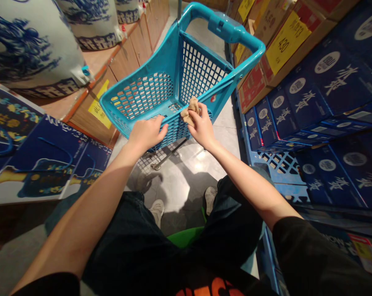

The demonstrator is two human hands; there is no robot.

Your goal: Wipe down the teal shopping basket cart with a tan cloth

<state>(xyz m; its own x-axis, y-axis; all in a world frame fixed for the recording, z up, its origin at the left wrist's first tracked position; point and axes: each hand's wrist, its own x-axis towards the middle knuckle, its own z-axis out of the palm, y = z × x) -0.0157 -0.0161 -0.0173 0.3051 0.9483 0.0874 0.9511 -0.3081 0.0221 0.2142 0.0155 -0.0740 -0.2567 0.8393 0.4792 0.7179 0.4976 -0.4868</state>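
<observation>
A turquoise plastic shopping cart (142,91) with a lattice basket stands in front of me, its handle at the upper right. My left hand (147,132) rests at the basket's near rim, thumb and fingers apart, holding nothing I can see. Against the same rim, farther right, my right hand (202,125) pinches a crumpled tan cloth (192,110). Part of the cloth sticks up above the rim.
Stacked blue boxes (299,92) stand on blue plastic pallets (278,168) at the right, with cartons behind. Large blue-and-white jars (25,49) line a wooden counter at the left, above printed boxes (47,164). Something green (186,237) lies between my legs.
</observation>
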